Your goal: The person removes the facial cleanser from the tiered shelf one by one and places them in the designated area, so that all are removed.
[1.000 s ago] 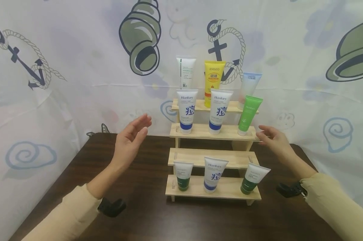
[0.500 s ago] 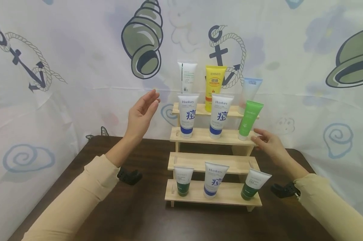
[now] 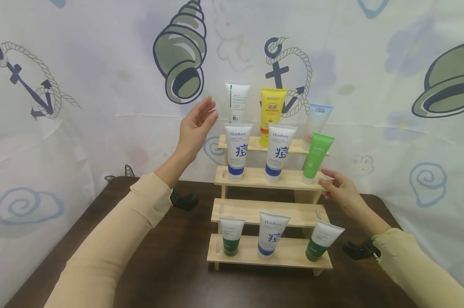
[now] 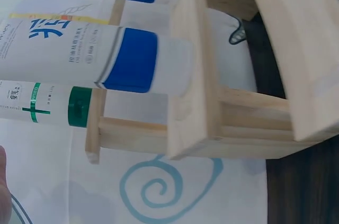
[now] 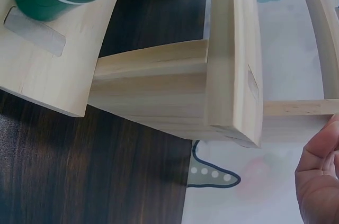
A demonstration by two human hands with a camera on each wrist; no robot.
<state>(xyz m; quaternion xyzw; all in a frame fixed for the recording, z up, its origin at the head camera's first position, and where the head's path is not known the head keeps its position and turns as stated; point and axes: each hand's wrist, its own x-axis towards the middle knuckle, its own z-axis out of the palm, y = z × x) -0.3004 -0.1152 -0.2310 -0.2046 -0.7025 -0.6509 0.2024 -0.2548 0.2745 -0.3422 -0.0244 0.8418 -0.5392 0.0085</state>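
Observation:
A stepped wooden stand [image 3: 270, 209] holds several cosmetic tubes. My left hand [image 3: 196, 126] is raised beside its upper left, fingers loosely extended, nearest the white tube with a green cap [image 3: 237, 102]. A white-and-blue tube [image 3: 237, 149] stands one step lower; its blue band [image 4: 130, 60] shows large in the left wrist view. At the stand's right, my right hand [image 3: 341, 190] has its fingertips by the end of the second shelf, close to the tilted green tube [image 3: 317, 158]. Whether they touch the wood is unclear. Only part of that hand [image 5: 320, 176] enters the right wrist view.
On top stand a yellow tube [image 3: 273, 115] and a leaning pale-blue tube [image 3: 318, 122]. Another white-and-blue tube [image 3: 279, 152] shares the second shelf. The lowest shelf bears three tubes, the right one [image 3: 323, 241] tilted. A dark wood table [image 3: 170, 273] and patterned cloth [image 3: 112, 85] surround it.
My left hand has risen and moved right toward the stand's top. My right hand has shifted slightly left and down to the second shelf's end. The tubes keep their places on the stand.

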